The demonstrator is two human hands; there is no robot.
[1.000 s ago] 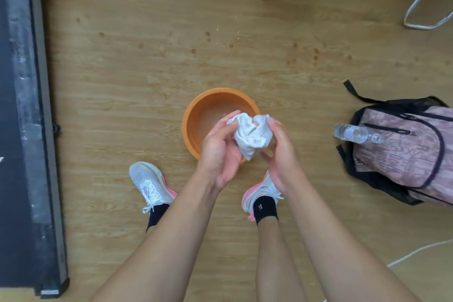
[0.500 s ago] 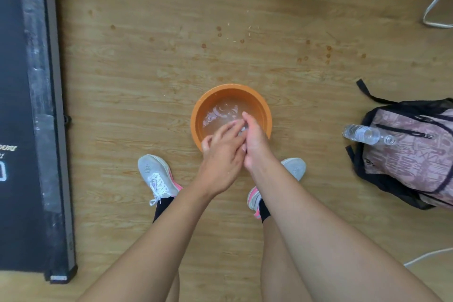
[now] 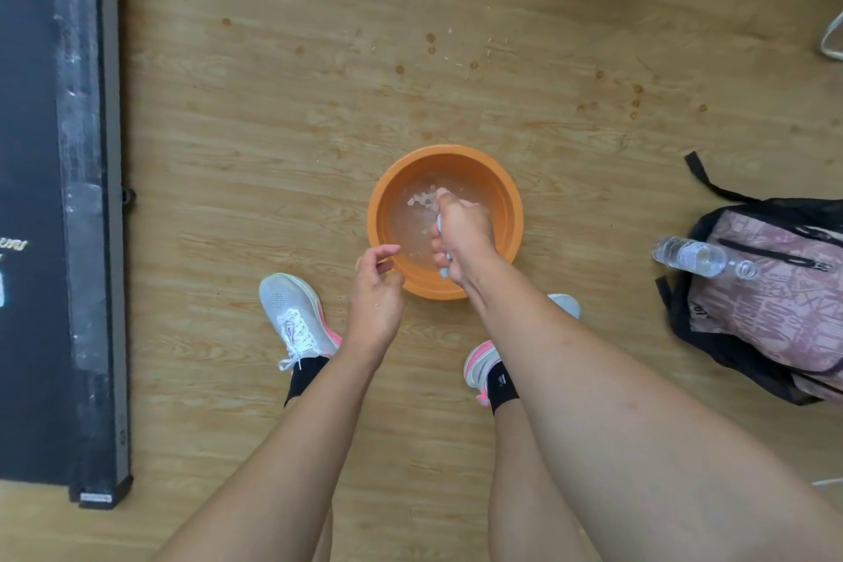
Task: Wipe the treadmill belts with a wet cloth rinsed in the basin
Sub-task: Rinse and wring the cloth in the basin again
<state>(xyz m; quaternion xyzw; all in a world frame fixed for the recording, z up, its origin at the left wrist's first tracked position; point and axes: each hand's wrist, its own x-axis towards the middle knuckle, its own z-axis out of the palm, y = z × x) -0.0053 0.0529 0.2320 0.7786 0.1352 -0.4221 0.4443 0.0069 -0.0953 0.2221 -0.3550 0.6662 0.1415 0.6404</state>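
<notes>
The left hand (image 3: 376,292) has let go and hovers empty, fingers loosely curled, at the basin (image 3: 507,196) rim, while the right hand (image 3: 465,237) alone clutches the cloth (image 3: 444,272) in the water, so it looks like rinsing, with wiping yet to come.

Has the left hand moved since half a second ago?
Yes. The left hand has drawn leftward, from over the orange basin to its near-left rim; the right hand stays over it, gripping the cloth.

View: a single head-worn camera, high above.
Facing: straight down at the floor (image 3: 273,128).
Centre: basin (image 3: 508,214), near.
</notes>
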